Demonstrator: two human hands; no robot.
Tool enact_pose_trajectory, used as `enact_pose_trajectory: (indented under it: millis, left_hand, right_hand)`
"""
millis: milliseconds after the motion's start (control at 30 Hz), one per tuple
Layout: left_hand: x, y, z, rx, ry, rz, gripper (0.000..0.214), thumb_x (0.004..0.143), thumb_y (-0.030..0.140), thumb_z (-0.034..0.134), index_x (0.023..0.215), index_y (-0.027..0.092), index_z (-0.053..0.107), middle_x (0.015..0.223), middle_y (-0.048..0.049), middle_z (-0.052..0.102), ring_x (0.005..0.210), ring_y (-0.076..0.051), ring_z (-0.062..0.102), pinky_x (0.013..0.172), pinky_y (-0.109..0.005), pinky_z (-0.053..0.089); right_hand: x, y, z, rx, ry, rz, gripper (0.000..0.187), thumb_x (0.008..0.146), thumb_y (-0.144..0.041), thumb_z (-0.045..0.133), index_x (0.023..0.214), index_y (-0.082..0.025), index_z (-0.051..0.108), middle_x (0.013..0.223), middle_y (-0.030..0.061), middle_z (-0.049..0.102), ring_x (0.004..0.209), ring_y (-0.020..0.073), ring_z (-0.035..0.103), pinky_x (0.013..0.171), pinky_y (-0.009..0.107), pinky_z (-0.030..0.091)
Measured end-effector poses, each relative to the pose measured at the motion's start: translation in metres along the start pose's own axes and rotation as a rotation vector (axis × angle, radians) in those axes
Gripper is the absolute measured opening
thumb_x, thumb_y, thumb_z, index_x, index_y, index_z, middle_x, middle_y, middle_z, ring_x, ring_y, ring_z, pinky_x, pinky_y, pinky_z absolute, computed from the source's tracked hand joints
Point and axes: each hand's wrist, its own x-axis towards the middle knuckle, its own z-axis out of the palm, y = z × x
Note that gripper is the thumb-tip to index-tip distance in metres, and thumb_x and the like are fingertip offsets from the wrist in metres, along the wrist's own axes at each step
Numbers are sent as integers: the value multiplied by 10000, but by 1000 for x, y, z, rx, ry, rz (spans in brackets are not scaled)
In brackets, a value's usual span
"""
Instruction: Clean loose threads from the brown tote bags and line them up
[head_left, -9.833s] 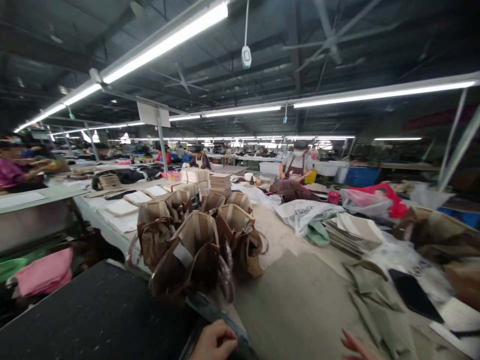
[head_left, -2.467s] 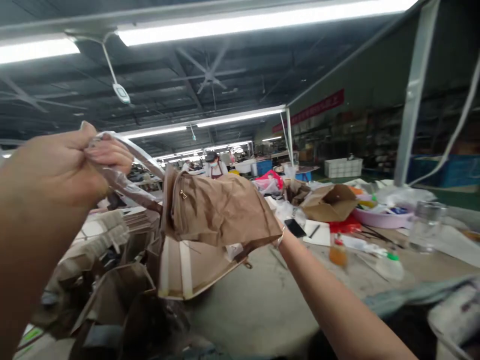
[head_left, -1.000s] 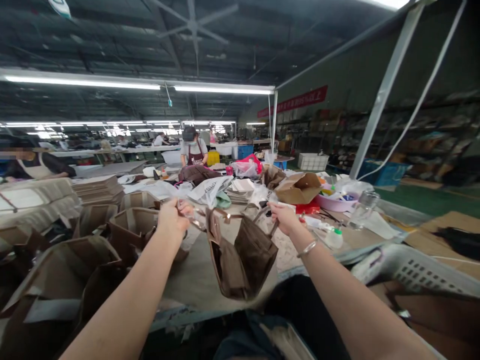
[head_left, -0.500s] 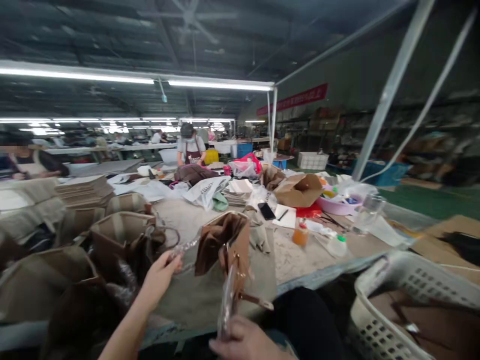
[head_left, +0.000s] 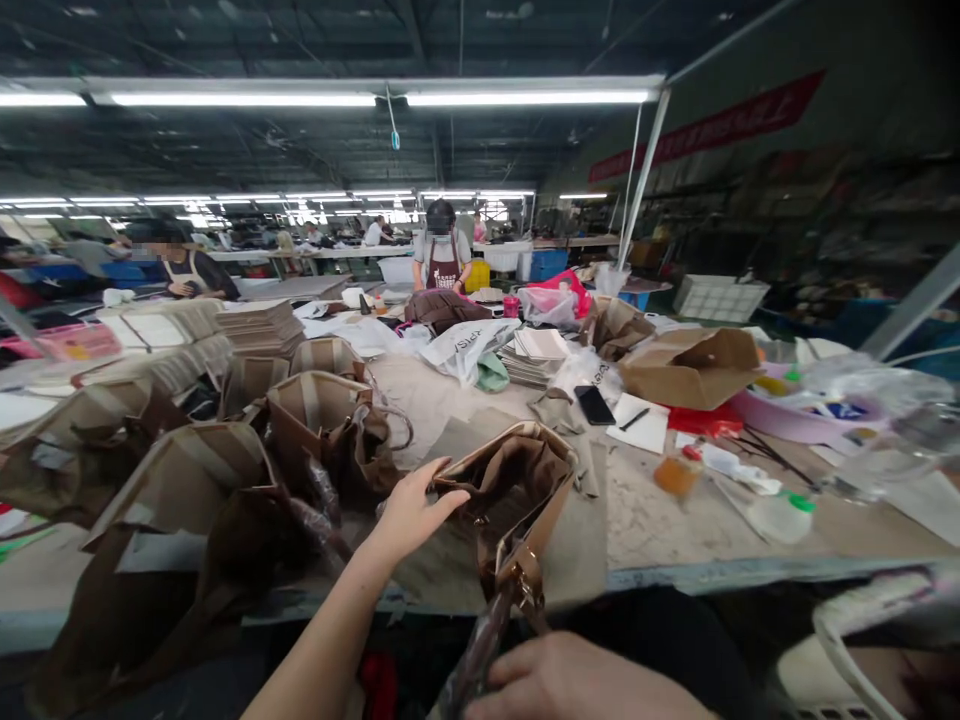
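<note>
The left hand (head_left: 411, 515) has thumb and forefinger a little apart at the left corner of the brown bag (head_left: 517, 480), the corner lying between them; whether they pinch it I cannot tell. The fingers of the right hand (head_left: 577, 680), cut off by the lower edge, curl against a strap (head_left: 480, 645) sheathed in crinkled clear plastic. Between the two hands, the bag stands on the table (head_left: 637, 530), a boxy shape with a pale bound rim, a soft creased lining and shiny gold-coloured fittings (head_left: 529, 575) on its near side. Its mouth gapes upward and toward the wearer, the longer sides slanting from near left to far right; the strap runs down from the fittings to the right fingers. Just left of the left fingers crowd other bags (head_left: 300, 410), stiff and open-topped, with pale tape bands inside. To the right of the bag and beyond the right fingers lie a smooth black phone (head_left: 594, 405), a white pad (head_left: 641, 425) with a pen (head_left: 634, 419), and a red-capped bottle (head_left: 679, 472) of amber liquid. Farther beyond the left fingers are a printed plastic sack (head_left: 469, 345) and a person (head_left: 442, 255) in a dark red apron.
</note>
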Motion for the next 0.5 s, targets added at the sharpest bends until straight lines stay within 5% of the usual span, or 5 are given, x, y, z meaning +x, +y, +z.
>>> enact_pose_trajectory:
  millis: [200,333,500]
  left_hand:
    - [13,-9,9,12,-4,11,410,739,406,606,1115,246,588,1073,-26,661,991,-226,597,905,-341,445]
    - [16,-6,6,-7,-32,45,320,743,393,607,1029,251,607,986,5,680,909,-199,620,846,-301,468]
    - [17,-10,6,-8,-16,5,326,729,398,629,1018,247,608,946,15,690,879,-196,633,810,-281,481]
  right_hand:
    - [27,-14,-88,-686,442,-79,349,873,-180,481,1216,-228,529,1157,83,556,1034,182,527,890,316,429]
    - [63,2,-125,-967,308,-125,324,799,-167,592,1121,-198,572,1100,63,576,1019,184,511,910,332,391]
    - [85,25,-138,-1141,153,-27,103,801,-261,613,865,-183,635,872,48,623,865,190,522,763,299,391]
